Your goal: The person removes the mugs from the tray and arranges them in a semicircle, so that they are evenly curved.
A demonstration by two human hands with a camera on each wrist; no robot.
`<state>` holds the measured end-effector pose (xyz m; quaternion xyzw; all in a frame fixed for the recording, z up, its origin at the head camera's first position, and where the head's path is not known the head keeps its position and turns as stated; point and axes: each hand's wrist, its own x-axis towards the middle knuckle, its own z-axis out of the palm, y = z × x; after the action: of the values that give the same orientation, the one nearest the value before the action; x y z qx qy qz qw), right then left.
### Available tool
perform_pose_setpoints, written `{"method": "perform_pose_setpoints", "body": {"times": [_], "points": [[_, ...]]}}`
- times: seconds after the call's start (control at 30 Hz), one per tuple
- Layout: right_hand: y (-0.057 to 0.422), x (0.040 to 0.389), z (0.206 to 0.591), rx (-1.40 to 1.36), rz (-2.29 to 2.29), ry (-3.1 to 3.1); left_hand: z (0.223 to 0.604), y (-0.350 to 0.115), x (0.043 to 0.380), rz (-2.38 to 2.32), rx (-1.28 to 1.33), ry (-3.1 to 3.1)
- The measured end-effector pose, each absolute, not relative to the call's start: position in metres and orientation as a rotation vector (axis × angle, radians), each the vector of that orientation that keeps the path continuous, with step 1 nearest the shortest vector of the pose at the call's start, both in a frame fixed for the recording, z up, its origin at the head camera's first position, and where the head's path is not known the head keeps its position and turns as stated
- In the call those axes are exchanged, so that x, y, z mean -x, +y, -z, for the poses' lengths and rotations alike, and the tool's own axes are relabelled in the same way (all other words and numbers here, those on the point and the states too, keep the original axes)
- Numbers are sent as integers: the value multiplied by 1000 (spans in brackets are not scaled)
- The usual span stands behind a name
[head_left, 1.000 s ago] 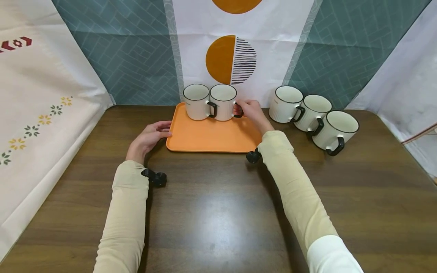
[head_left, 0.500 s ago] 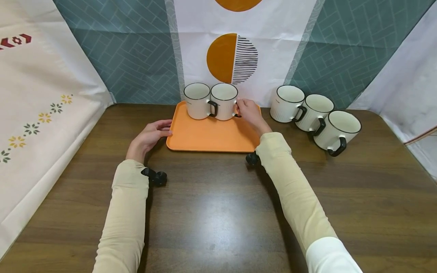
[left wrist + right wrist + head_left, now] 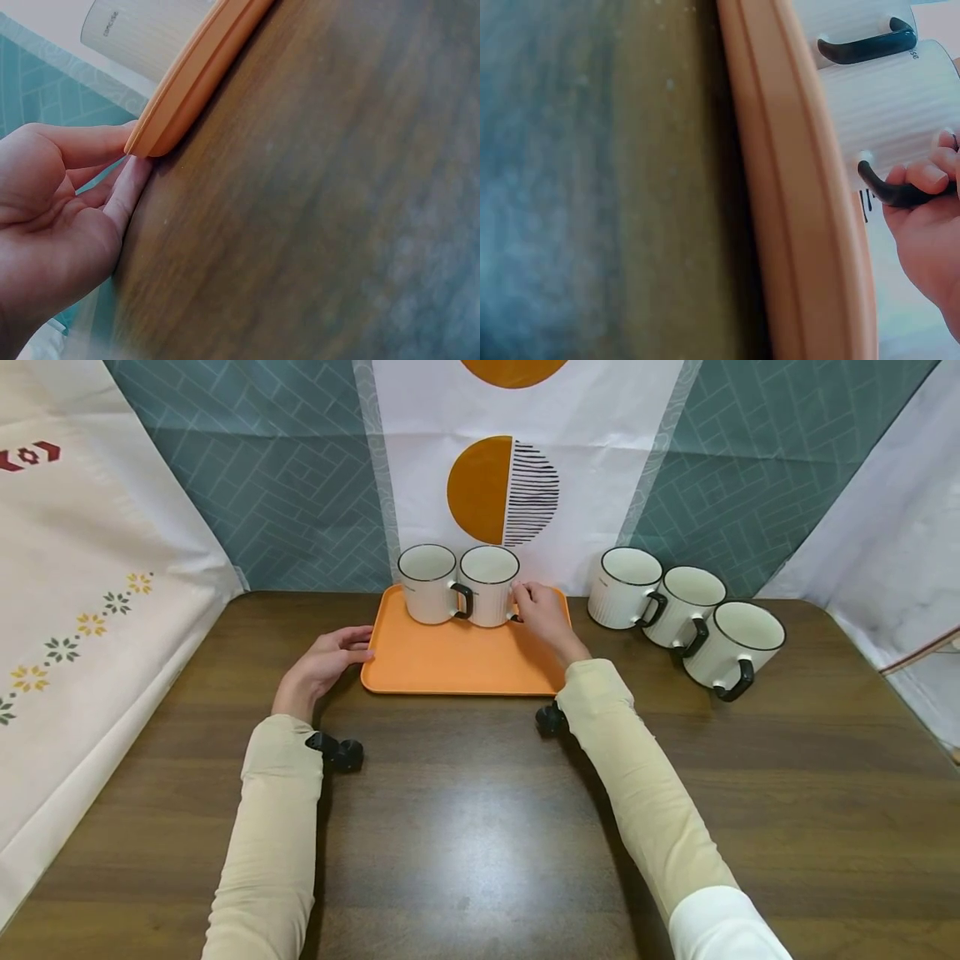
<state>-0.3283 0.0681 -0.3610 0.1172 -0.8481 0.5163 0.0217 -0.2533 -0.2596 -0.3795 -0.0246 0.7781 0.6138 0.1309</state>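
An orange tray (image 3: pixel 465 672) lies on the wooden table with two white, black-rimmed mugs side by side along its back. My right hand (image 3: pixel 543 617) holds the black handle (image 3: pixel 900 193) of the right-hand mug (image 3: pixel 487 589), fingers curled round it in the right wrist view. To its left stands the other mug (image 3: pixel 427 585), its handle turned toward the held one. At the tray's left edge is my left hand (image 3: pixel 322 664). In the left wrist view its fingertips (image 3: pixel 135 169) pinch the tray's rim, one above and one below.
Three more white mugs stand in a slanting row at the back right: a left one (image 3: pixel 624 589), a middle one (image 3: pixel 684 607) and a right one (image 3: pixel 735 645). A patterned cloth backdrop (image 3: pixel 300 510) hangs close behind the tray.
My right hand and wrist have shifted slightly left and turned at the handle, hiding more of it. The left hand stays at the tray's edge. The mugs keep their places.
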Motion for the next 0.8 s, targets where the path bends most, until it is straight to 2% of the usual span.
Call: {"method": "perform_pose_setpoints", "body": {"times": [0.37, 0.57, 0.8], "points": [[80, 315, 357, -466, -1643, -2651, 379, -260, 253, -1777, 56, 2265], [90, 307, 357, -386, -1544, -2675, 379, -261, 254, -1763, 62, 2274], [102, 298, 355, -303, -1637, -2615, 379, -260, 253, -1773, 52, 2269]]}}
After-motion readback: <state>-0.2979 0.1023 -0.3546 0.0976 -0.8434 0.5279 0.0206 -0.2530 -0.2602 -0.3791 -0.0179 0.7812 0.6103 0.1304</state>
